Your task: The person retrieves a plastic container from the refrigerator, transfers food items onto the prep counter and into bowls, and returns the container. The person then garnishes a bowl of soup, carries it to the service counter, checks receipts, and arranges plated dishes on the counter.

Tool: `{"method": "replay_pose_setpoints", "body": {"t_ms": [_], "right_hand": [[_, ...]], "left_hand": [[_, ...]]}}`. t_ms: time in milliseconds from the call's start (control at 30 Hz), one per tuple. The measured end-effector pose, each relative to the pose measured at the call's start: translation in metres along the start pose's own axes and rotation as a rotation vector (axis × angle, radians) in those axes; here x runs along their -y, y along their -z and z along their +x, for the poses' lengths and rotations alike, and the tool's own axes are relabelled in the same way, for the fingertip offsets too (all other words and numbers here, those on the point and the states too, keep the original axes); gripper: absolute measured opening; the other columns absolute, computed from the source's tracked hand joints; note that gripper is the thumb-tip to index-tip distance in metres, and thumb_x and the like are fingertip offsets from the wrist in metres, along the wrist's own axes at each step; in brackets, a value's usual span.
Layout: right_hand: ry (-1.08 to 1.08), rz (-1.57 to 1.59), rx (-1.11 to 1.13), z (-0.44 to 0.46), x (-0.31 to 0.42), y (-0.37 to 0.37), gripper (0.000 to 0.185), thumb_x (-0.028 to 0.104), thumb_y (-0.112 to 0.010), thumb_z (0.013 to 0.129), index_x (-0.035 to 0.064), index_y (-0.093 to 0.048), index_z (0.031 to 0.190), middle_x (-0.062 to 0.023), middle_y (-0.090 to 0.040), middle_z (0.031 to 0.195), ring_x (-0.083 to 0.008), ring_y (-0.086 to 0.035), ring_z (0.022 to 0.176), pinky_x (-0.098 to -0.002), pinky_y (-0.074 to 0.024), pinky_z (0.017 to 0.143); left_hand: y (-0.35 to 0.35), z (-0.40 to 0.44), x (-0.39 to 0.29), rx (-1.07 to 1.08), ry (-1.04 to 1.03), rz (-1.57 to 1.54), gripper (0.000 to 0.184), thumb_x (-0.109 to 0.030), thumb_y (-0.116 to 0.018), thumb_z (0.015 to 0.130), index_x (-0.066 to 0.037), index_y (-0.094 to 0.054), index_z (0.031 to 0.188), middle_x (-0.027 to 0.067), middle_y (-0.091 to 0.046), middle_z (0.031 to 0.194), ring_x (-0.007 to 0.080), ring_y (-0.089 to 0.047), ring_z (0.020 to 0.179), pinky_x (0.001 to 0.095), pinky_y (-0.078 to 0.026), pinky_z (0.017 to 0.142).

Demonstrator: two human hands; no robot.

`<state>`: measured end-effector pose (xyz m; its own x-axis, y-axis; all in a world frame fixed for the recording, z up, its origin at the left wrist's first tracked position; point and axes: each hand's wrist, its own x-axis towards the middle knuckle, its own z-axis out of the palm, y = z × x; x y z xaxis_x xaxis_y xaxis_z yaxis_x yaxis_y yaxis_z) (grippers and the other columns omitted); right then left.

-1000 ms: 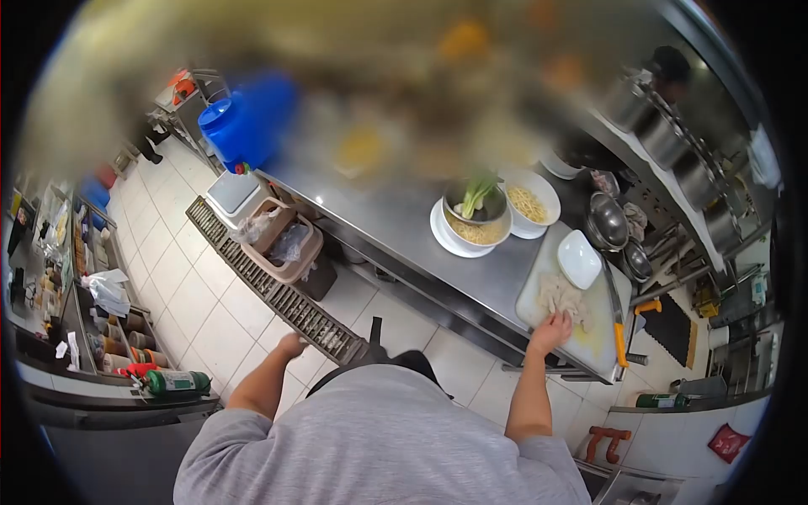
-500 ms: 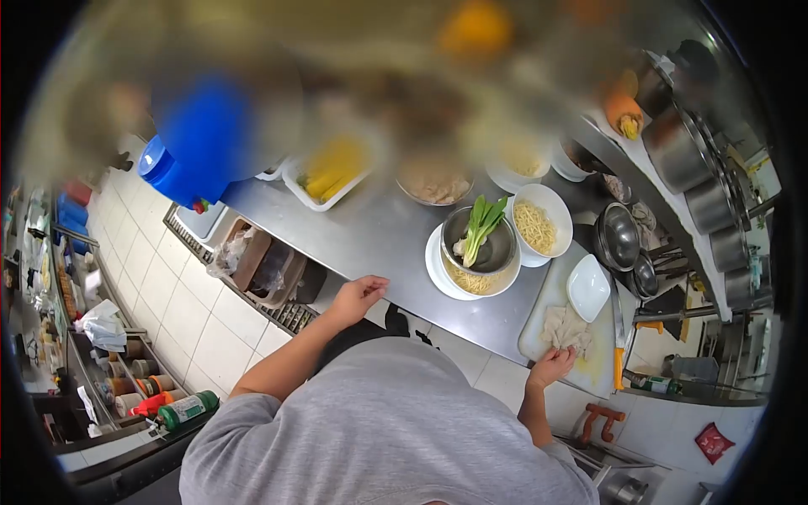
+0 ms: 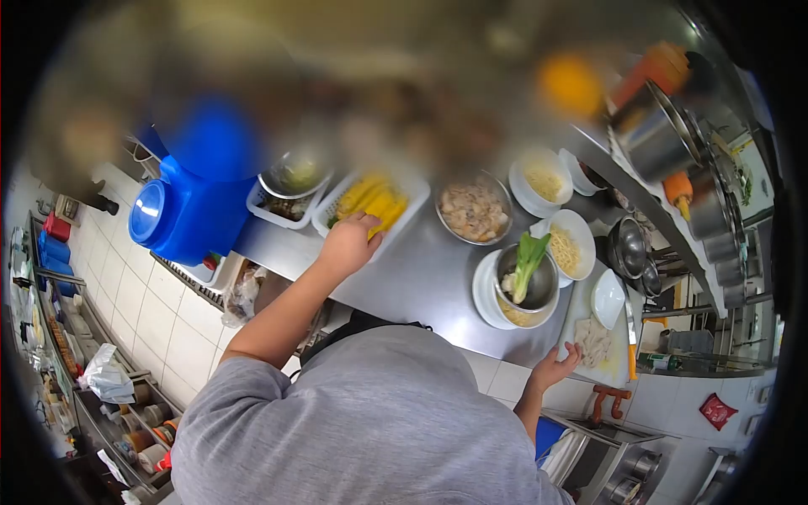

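Note:
My left hand is over the near edge of a white basket that holds long yellow pieces, perhaps vegetables. Its thumb stands apart from its fingers, and I see nothing held. Fingers spread and empty, my right hand is beside a crumpled pale cloth on the cutting board. A leafy green vegetable with a white stem leans in a metal bowl. This bowl rests in a white bowl of noodles.
White bowls with noodles stand farther back, near a metal bowl of pale meat-like pieces. An orange-handled knife and a white dish lie at the right. A blue container stands left; pots line a shelf.
My left hand has moved forward from the counter's front edge to the basket. My right hand has let go of the cloth and opened. The view has shifted left.

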<state>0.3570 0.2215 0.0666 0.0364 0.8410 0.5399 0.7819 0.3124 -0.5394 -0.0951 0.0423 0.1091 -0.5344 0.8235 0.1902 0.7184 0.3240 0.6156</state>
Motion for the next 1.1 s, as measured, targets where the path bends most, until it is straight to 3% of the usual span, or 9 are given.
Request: {"method": "replay_pose_setpoints", "body": {"t_ms": [167,367,433,567,633,800,933,1033,1100], "right_hand": [[0.028,0.169,0.080,-0.018,0.095,-0.026,0.022,-0.002,-0.056,0.079,0.0020,-0.053,0.100,-0.0171,-0.047,0.123,-0.0319,-0.044,0.117,-0.0406,-0.0320,0.100],[0.059,0.278,0.197,-0.024,0.162,-0.045,0.020,-0.001,-0.056,0.080,0.0024,-0.055,0.100,-0.0147,-0.048,0.121,-0.0287,-0.045,0.116,-0.0386,-0.0328,0.100],[0.073,0.283,0.207,-0.021,0.178,-0.047,0.020,-0.002,-0.056,0.080,0.0024,-0.055,0.100,-0.0145,-0.049,0.121,-0.0284,-0.045,0.115,-0.0384,-0.0329,0.099],[0.108,0.331,0.232,-0.014,0.200,-0.053,0.019,-0.003,-0.056,0.079,0.0019,-0.055,0.098,-0.0142,-0.050,0.119,-0.0277,-0.047,0.112,-0.0369,-0.0343,0.097],[0.118,0.336,0.235,-0.010,0.211,-0.055,0.019,-0.003,-0.056,0.079,0.0017,-0.055,0.098,-0.0142,-0.051,0.119,-0.0269,-0.048,0.111,-0.0360,-0.0355,0.096],[0.124,0.357,0.247,-0.006,0.229,-0.050,0.019,-0.003,-0.055,0.081,0.0013,-0.054,0.099,-0.0140,-0.052,0.118,-0.0237,-0.050,0.107,-0.0328,-0.0397,0.090],[0.044,0.406,0.226,-0.009,0.212,-0.046,0.019,-0.003,-0.055,0.081,0.0012,-0.054,0.099,-0.0141,-0.052,0.118,-0.0236,-0.050,0.107,-0.0329,-0.0401,0.090],[-0.012,0.456,0.245,-0.009,0.199,-0.047,0.020,-0.005,-0.054,0.082,0.0019,-0.054,0.101,-0.0134,-0.051,0.120,-0.0230,-0.051,0.107,-0.0321,-0.0408,0.089],[-0.023,0.502,0.205,-0.011,0.196,-0.053,0.022,-0.006,-0.052,0.083,0.0023,-0.053,0.103,-0.0124,-0.051,0.120,-0.0226,-0.051,0.108,-0.0319,-0.0419,0.089]], "left_hand": [[0.012,-0.025,0.036,0.178,-0.221,0.354,0.023,-0.026,-0.065,0.077,-0.006,-0.066,0.088,0.0115,-0.062,0.088,0.0280,-0.055,0.089,0.0395,-0.042,0.081],[0.030,-0.028,0.048,0.292,-0.222,0.089,0.020,-0.020,-0.066,0.077,-0.005,-0.066,0.091,0.0106,-0.063,0.093,0.0278,-0.055,0.094,0.0397,-0.042,0.084],[0.042,-0.007,0.062,0.087,-0.164,-0.222,0.023,-0.017,-0.066,0.078,-0.003,-0.066,0.096,0.0146,-0.063,0.098,0.0309,-0.057,0.095,0.0409,-0.044,0.085],[0.112,0.100,0.093,-0.174,0.109,0.115,0.033,-0.012,-0.065,0.077,-0.004,-0.060,0.109,0.0180,-0.058,0.105,0.0366,-0.056,0.098,0.0432,-0.045,0.088],[0.139,0.143,0.107,-0.571,-0.219,0.095,0.042,-0.012,-0.065,0.075,-0.007,-0.056,0.117,0.0179,-0.056,0.109,0.0379,-0.055,0.100,0.0439,-0.044,0.088],[0.100,0.233,0.184,-0.355,0.330,0.326,0.046,-0.016,-0.066,0.074,-0.009,-0.056,0.119,0.0197,-0.057,0.108,0.0357,-0.058,0.097,0.0443,-0.048,0.082],[0.107,0.260,0.212,-0.386,0.143,0.374,0.039,-0.018,-0.067,0.074,-0.008,-0.062,0.111,0.0200,-0.063,0.098,0.0342,-0.062,0.087,0.0404,-0.051,0.075],[0.143,0.246,0.165,-0.299,0.412,-0.171,0.028,-0.015,-0.066,0.076,-0.005,-0.066,0.103,0.0182,-0.067,0.089,0.0293,-0.065,0.081,0.0353,-0.052,0.073],[0.124,0.255,0.194,-0.483,0.138,-0.099,0.025,-0.007,-0.061,0.079,-0.002,-0.064,0.104,0.0155,-0.068,0.090,0.0233,-0.066,0.081,0.0324,-0.052,0.072]]}}
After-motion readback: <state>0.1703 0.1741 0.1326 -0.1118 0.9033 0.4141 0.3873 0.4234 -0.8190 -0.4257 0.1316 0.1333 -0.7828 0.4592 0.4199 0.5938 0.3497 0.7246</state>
